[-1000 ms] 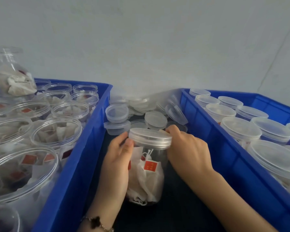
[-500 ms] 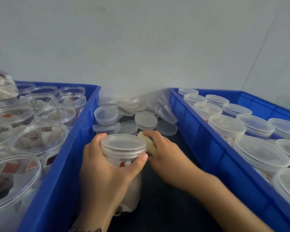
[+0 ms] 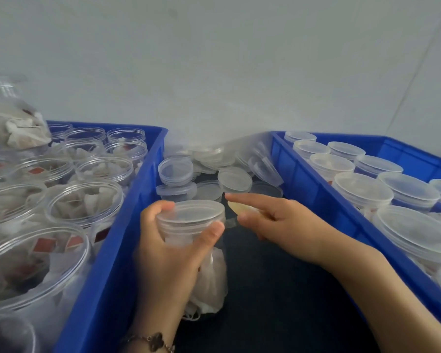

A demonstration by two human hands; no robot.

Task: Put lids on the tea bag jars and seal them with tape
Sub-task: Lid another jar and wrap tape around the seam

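Left crate [image 3: 127,238]: blue, at the left of the scene; it holds the open jars [image 3: 84,202] of tea bags, none lidded. By judgement this is the supply of work not yet done.
Right crate [image 3: 316,179]: blue, at the right; it holds the lidded jars [image 3: 362,189], set in rows. By judgement this is the finished stock.
Dark surface [image 3: 278,276]: lies between the two crates and serves as the working place.
Loose lids [image 3: 234,179]: heaped at the far end of the dark surface, within reach of both hands.
Jar in hand [image 3: 209,273]: stands between the crates, near the person, with tea bags inside and a lid [image 3: 191,212] seated on top.
Left hand [image 3: 173,253]: fingers and thumb curled round the jar's neck just under the lid, likely to steady it for sealing.
Right hand [image 3: 278,220]: just right of the lid, thumb and finger pinching a short strip of tape [image 3: 236,208]; the forefinger is extended.
Tape position: its end lies at or near the lid's rim; contact cannot be confirmed.
Change, one second: the right hand has left the lid's right edge and now carries tape.
Change, half a second: the strip has been drawn further clear of the jar; the left hand keeps its grip.
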